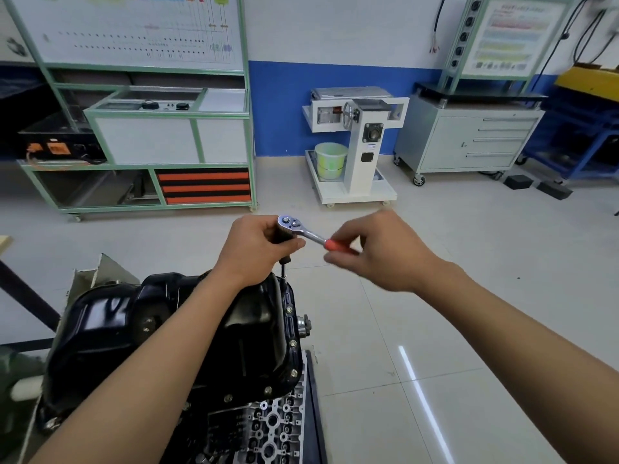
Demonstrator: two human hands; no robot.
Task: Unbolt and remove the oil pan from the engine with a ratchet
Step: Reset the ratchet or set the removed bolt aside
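While the left grip (258, 251) and right grip (385, 252) clamp the ratchet (303, 231), most oil pan (160, 316) bolts (294, 343) are still in.

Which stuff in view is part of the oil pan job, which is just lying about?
Job: ratchet, held by left hand and right hand; its extension; oil pan; engine.
Lying about: green bucket; white stand; grey drawer cabinet.

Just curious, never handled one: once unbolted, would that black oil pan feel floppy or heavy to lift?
Probably stiff: the oil pan looks like glossy pressed metal with a bolted rim. Likely moderate weight, being a hollow shell. Its shiny surface may be slippery.
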